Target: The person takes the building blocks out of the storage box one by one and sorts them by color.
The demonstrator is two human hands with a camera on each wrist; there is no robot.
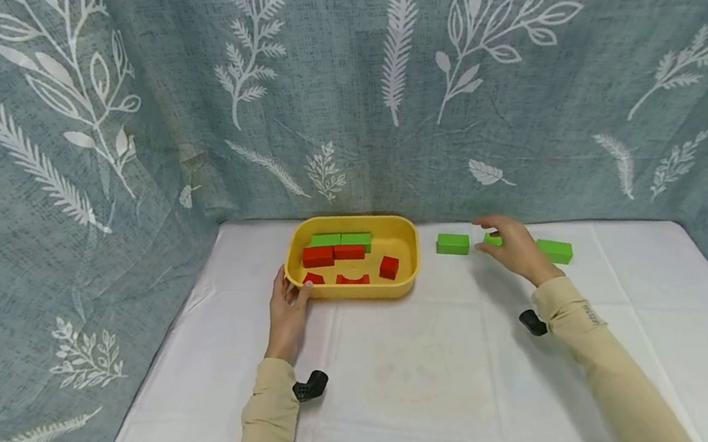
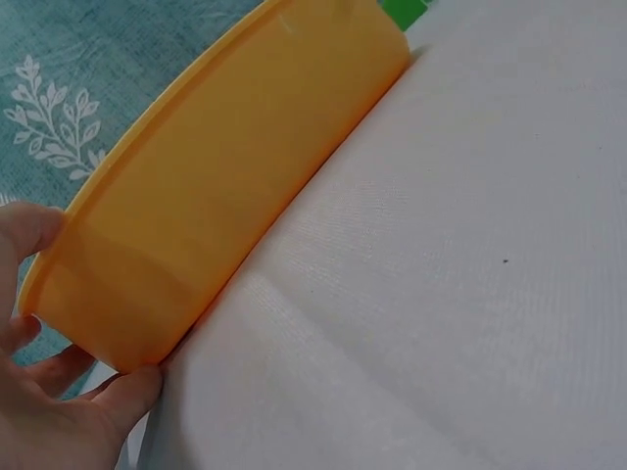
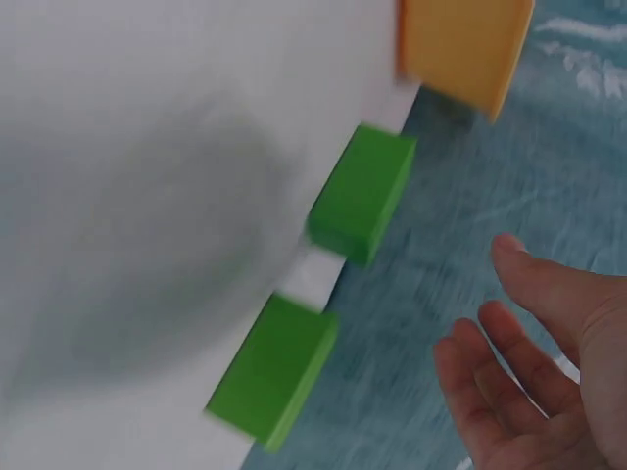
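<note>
My left hand grips the near left corner of a yellow tray, its thumb at the rim and fingers around the outer wall. In the left wrist view the tray's side wall fills much of the picture. My right hand hovers over a row of green blocks, fingers apart and nothing between them. Left of it lies one green block; a second green block is partly covered by the hand, and a third lies to its right. Two green blocks show in the right wrist view.
Inside the tray sit two green blocks behind two red blocks, with a small red block and a red arched piece nearer the front. A patterned curtain rises behind the white table.
</note>
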